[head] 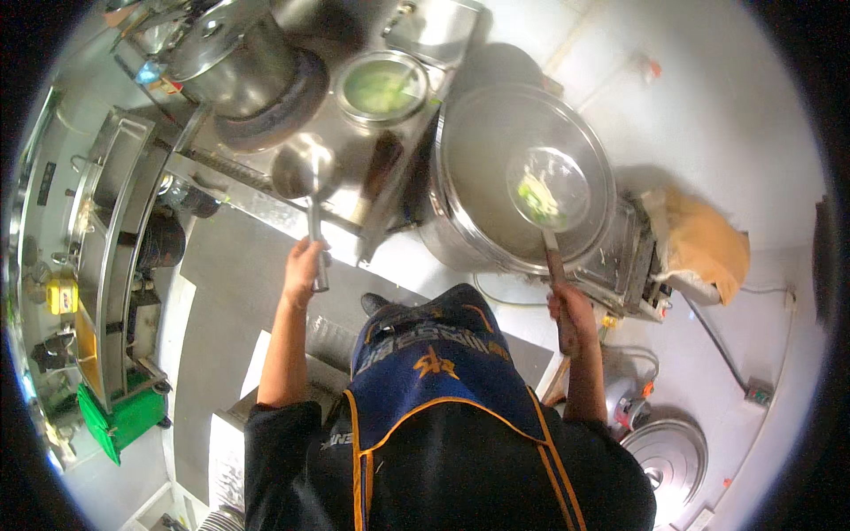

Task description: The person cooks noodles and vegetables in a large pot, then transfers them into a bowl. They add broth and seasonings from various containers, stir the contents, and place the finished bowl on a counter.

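Observation:
My left hand (307, 269) grips the handle of a metal ladle (299, 169), its bowl over the steel worktop by the stove. In my right hand (572, 317) is the dark handle of a round strainer (569, 174). Pale strips and green vegetable pieces (539, 199) lie in the strainer. It is held over the mouth of a large steel stockpot (458, 219) with cloudy liquid in it. Between ladle and stockpot, farther back, stands a smaller round pot (345, 99) with green, leafy-looking contents in liquid.
A big lidded steel pot (242, 83) sits on a dark burner ring at the back left. Right of the stockpot are a metal appliance (614, 249) and an orange-brown cloth or bag (707, 242). A gas cylinder (621, 398) and a round steel lid (667, 458) are low right. Steel shelving (119, 265) lines the left.

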A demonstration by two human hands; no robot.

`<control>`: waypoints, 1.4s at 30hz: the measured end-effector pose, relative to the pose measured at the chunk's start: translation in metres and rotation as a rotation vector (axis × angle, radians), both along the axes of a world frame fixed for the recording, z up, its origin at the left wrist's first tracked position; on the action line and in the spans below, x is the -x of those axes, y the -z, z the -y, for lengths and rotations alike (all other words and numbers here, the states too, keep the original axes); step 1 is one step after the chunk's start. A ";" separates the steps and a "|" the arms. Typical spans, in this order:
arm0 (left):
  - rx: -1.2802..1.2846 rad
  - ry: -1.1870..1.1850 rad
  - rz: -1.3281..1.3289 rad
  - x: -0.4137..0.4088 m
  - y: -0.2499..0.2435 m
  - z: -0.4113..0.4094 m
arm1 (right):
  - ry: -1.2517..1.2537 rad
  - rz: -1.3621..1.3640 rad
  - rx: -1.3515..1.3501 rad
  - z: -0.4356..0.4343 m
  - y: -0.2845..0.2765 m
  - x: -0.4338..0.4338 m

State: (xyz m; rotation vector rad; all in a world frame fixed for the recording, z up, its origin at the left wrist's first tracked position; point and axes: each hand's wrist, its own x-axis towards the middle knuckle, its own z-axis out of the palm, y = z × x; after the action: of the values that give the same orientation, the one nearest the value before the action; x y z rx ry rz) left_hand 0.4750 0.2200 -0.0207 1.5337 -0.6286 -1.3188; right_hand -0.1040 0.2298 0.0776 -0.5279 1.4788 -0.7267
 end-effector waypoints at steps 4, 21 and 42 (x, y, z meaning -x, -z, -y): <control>-0.172 0.068 0.154 -0.032 0.031 0.010 | 0.088 -0.071 0.044 -0.021 -0.089 -0.082; -0.149 0.205 0.673 -0.028 0.095 0.025 | -0.524 0.204 0.002 0.207 -0.053 -0.297; -0.286 -0.186 0.283 0.037 0.137 -0.262 | -0.190 0.407 -0.241 0.295 0.067 -0.378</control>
State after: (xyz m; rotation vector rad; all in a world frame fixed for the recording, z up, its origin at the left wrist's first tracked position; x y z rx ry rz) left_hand 0.4380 0.4823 -0.1580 1.9846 -0.4701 -1.0938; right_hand 0.2738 -0.0655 0.0104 -0.3075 1.0992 -0.4644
